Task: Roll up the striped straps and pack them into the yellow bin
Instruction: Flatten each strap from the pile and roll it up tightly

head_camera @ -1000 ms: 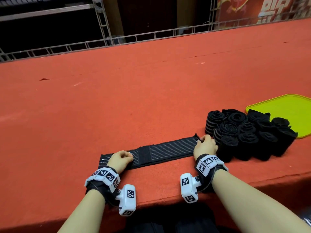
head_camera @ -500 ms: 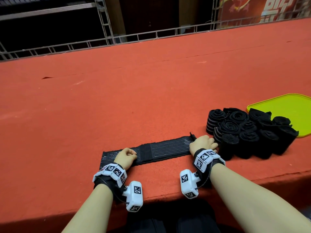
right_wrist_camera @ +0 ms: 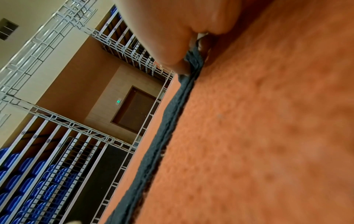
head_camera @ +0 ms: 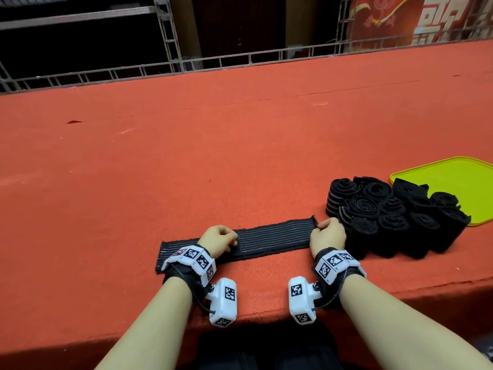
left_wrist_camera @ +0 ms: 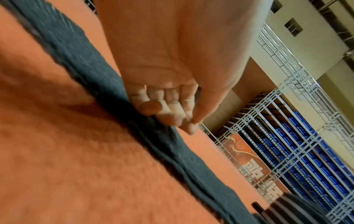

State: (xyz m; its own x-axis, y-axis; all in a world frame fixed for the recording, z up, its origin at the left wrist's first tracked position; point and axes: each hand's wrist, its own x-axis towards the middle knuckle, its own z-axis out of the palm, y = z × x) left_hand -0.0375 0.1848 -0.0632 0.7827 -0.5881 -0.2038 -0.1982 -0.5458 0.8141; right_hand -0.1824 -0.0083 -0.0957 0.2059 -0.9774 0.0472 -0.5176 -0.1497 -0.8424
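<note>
While no writing reads clearly, the right hand [head_camera: 327, 235] pinches the strap [head_camera: 274, 236] end at 3 o'clock; the left hand [head_camera: 218, 240], fingers curled, presses the strap onto the worktop [head_camera: 186, 156].

Even, soft overhead light falls on the counter [head_camera: 240, 145], with faint shadows under both hands. Beyond the hands the background is dim. The head view bows at its edges. Both wrist views are blurred up close, sharper farther off.

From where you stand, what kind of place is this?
Probably a sports hall or arena: rows of blue seats behind metal railing, a red banner and a wide red carpeted platform.
</note>
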